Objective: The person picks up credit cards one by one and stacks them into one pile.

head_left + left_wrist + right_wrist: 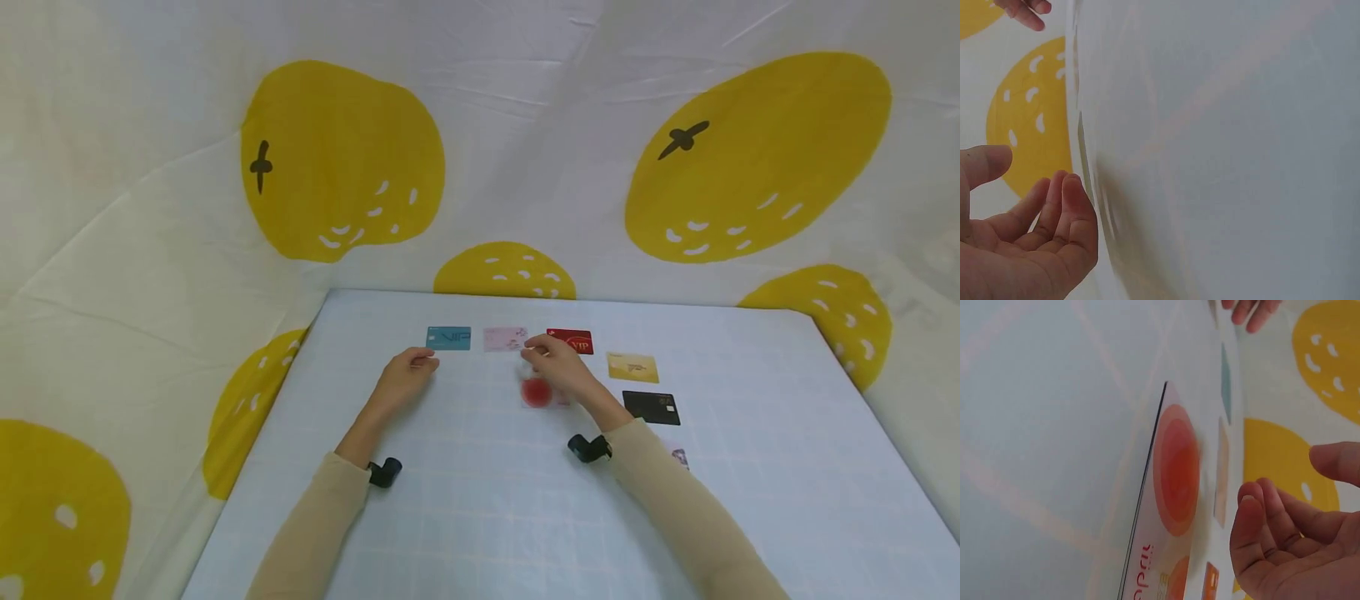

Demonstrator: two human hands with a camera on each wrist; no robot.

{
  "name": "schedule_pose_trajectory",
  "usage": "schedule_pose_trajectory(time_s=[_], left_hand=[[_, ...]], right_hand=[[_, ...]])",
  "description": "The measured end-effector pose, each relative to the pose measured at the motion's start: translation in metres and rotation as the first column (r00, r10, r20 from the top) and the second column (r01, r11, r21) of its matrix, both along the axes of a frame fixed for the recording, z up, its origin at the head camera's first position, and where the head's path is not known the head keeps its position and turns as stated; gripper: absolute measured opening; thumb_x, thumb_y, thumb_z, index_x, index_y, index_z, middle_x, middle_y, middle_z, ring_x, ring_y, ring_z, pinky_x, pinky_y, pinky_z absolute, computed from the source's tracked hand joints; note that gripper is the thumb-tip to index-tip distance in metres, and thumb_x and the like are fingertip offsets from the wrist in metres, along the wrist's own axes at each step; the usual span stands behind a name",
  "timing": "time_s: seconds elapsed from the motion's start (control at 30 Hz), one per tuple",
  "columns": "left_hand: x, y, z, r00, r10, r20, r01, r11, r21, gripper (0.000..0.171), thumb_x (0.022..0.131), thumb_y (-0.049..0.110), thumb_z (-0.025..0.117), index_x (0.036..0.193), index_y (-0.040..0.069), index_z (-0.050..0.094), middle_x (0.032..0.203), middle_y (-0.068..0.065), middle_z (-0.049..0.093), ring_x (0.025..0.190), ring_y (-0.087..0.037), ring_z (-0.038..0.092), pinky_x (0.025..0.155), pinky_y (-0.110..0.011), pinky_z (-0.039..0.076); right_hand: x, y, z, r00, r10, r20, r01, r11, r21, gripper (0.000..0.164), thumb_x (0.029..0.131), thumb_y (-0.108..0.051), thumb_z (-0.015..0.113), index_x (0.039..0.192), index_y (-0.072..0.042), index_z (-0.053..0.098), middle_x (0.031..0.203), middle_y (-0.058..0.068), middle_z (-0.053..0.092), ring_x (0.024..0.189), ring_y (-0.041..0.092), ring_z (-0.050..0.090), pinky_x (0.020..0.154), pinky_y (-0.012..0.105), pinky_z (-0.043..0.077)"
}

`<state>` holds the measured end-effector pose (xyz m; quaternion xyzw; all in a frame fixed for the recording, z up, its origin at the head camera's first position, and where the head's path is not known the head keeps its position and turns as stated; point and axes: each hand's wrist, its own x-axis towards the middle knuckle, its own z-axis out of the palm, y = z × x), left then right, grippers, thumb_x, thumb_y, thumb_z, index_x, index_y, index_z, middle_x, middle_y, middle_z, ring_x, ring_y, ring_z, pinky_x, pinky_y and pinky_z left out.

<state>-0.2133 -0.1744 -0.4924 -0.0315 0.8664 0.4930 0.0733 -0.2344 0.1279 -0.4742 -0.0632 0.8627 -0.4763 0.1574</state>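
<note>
My left hand (406, 381) is over the table just below a teal card (448, 338). Its fingers are loosely bent, with a gap to the thumb (988, 165) and nothing held. My right hand (558, 365) is near a pink card (504, 339) and partly covers a red VIP card (576, 341). Nothing shows between its thumb (1335, 462) and loosely bent fingers (1249, 522). Just below that hand is a pale card with a red circle (536, 392), blurred in the head view. In the right wrist view this card (1175, 475) appears edge-on, apart from the fingers.
To the right of the right hand are a gold card (632, 367) and a black card (651, 407). Another patterned card (680, 457) is partly hidden by the right sleeve. A white cloth (525, 167) with yellow fruit prints hangs behind the pale table (465, 517).
</note>
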Motion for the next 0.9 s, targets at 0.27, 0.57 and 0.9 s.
schedule_pose_trajectory(time_s=[0.27, 0.57, 0.9], left_hand=[[-0.016, -0.012, 0.006, 1.0, 0.023, -0.019, -0.023, 0.999, -0.034, 0.041, 0.1, 0.026, 0.06, 0.133, 0.002, 0.059, 0.123, -0.016, 0.064, 0.116, -0.032, 0.06, 0.1, -0.046, 0.045], [-0.044, -0.02, 0.011, 1.0, 0.011, -0.026, -0.012, 0.998, -0.064, 0.044, 0.1, 0.027, 0.061, 0.138, 0.005, 0.055, 0.128, -0.015, 0.06, 0.119, -0.032, 0.056, 0.102, -0.045, 0.045], [-0.067, -0.023, 0.0, 0.999, -0.043, -0.03, 0.038, 0.99, -0.135, 0.047, 0.097, 0.023, 0.066, 0.138, 0.003, 0.055, 0.132, -0.023, 0.056, 0.121, -0.037, 0.053, 0.103, -0.05, 0.042]], right_hand=[[-0.021, -0.023, -0.006, 0.996, 0.035, -0.078, -0.036, 0.999, -0.012, 0.044, 0.1, -0.033, 0.062, 0.137, -0.009, 0.055, 0.119, 0.007, 0.062, 0.108, 0.026, 0.058, 0.089, 0.037, 0.054], [-0.046, -0.054, -0.007, 0.985, 0.033, -0.167, -0.041, 0.998, -0.047, 0.045, 0.099, -0.027, 0.065, 0.136, -0.005, 0.053, 0.113, 0.007, 0.062, 0.103, 0.025, 0.058, 0.09, 0.037, 0.053], [-0.065, -0.087, -0.016, 0.99, 0.051, -0.134, -0.051, 0.999, -0.003, 0.048, 0.097, -0.02, 0.067, 0.14, -0.006, 0.05, 0.115, 0.013, 0.06, 0.104, 0.028, 0.057, 0.088, 0.037, 0.052]])
